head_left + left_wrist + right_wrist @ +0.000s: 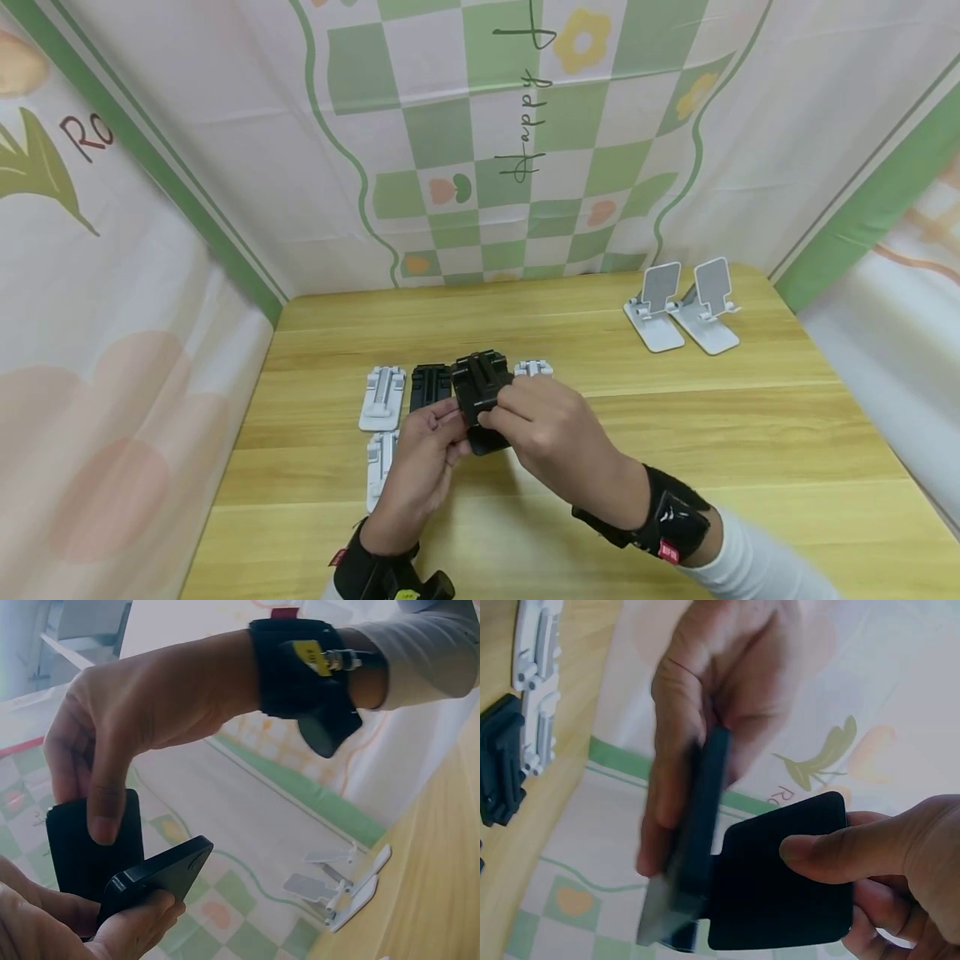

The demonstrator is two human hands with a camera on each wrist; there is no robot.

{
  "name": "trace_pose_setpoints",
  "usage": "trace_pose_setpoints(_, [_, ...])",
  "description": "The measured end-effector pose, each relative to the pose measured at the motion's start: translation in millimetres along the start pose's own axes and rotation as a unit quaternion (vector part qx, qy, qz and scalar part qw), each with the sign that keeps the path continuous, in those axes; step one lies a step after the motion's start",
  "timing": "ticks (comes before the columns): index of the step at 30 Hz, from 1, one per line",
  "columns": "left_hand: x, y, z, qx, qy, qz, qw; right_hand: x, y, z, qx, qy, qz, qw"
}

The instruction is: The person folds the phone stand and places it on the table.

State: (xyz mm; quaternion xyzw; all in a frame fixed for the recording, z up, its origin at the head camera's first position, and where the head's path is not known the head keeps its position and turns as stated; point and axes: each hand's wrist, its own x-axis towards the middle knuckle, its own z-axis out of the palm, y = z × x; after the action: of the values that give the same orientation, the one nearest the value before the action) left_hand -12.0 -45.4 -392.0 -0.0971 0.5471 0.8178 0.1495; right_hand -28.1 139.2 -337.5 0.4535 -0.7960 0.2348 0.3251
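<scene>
A black folding phone stand [480, 383] is lifted off the table between both hands. My left hand [423, 462] grips its base from the left, thumb on one face and fingers on the other. From the right, my right hand [555, 429] pinches the support plate [772, 877] between thumb and fingers. In the right wrist view the plate stands swung out at an angle from the base. Just behind my hands lie a folded black stand [431, 383] and a folded white stand [383, 400]. Another white stand [379, 467] is partly hidden by my left hand.
Behind my right hand, a further white stand [533, 367] is mostly covered. Two unfolded white stands with grey plates [661, 287] [712, 287] stand upright at the back right of the wooden table [750, 433]. A patterned curtain [495, 208] hangs along the back edge.
</scene>
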Motion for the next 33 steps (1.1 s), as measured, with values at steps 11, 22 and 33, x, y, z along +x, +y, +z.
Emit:
trace_pose_setpoints(11, [-0.4, 2.5, 0.2, -0.005, 0.004, 0.011, 0.9999, -19.7, -7, 14, -0.009, 0.009, 0.007, 0.9999])
trace_pose_setpoints(22, [-1.2, 1.2, -0.2, -0.015, -0.008, 0.021, 0.9996, -27.9, -11, 21, -0.042, 0.040, -0.020, 0.9981])
trace_pose_setpoints(33, [-1.7, 2.0, -2.0, -0.019, -0.003, 0.020, 0.9996, -31.4, -4, 13, 0.062, -0.004, 0.084, 0.9946])
